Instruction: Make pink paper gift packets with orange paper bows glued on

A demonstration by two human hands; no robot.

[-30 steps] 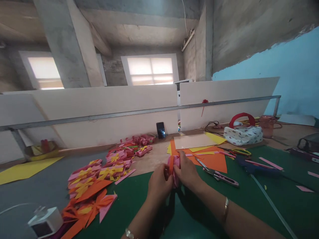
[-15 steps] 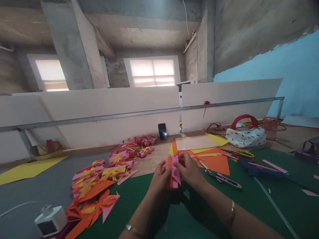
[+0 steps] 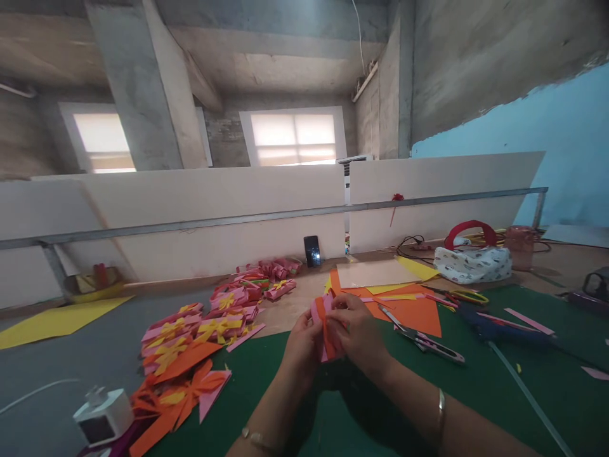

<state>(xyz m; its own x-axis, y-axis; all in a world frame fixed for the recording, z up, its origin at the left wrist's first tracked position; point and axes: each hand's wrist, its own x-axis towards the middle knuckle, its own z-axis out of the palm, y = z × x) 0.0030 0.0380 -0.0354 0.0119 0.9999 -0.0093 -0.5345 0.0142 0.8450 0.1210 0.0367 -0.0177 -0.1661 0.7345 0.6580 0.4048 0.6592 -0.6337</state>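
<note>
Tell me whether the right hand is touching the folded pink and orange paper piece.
Touching. The head view shows the right hand with its fingers closed on the folded pink and orange paper piece, which the left hand pinches from the other side.

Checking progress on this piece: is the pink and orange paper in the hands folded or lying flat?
Folded: the pink and orange paper is bunched in pleats, pinched between left hand and right hand above the green mat.
</note>
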